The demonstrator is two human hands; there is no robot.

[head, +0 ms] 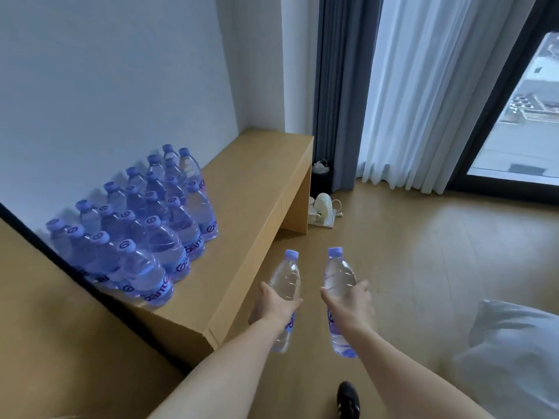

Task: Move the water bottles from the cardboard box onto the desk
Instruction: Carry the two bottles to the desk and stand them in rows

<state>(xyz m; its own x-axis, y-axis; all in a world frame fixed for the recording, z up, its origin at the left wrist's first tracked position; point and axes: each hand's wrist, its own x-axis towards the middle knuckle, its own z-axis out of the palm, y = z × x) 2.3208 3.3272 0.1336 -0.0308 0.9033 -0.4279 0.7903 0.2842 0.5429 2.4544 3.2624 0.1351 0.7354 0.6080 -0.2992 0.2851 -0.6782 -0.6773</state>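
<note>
The left hand [276, 303] is wrapped around one water bottle [286, 279]. The right hand [351, 303] is wrapped around another water bottle [338, 276]. Both bottles are up in the air over the floor, just beside the desk [254, 189]. Many more bottles [142, 225] stand in rows on the desk by the wall.

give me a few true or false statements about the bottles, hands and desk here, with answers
1. Each hand holds one bottle: the left hand and the right hand. True.
2. The bottles on the desk lie on their sides. False: the group of bottles stands upright in rows.
3. The held bottles have blue caps. True.
4. The left bottle already rests on the desk. False: it is held in the air beside the desk's front edge.
5. The right bottle has no cap. False: its cap is on.
</note>
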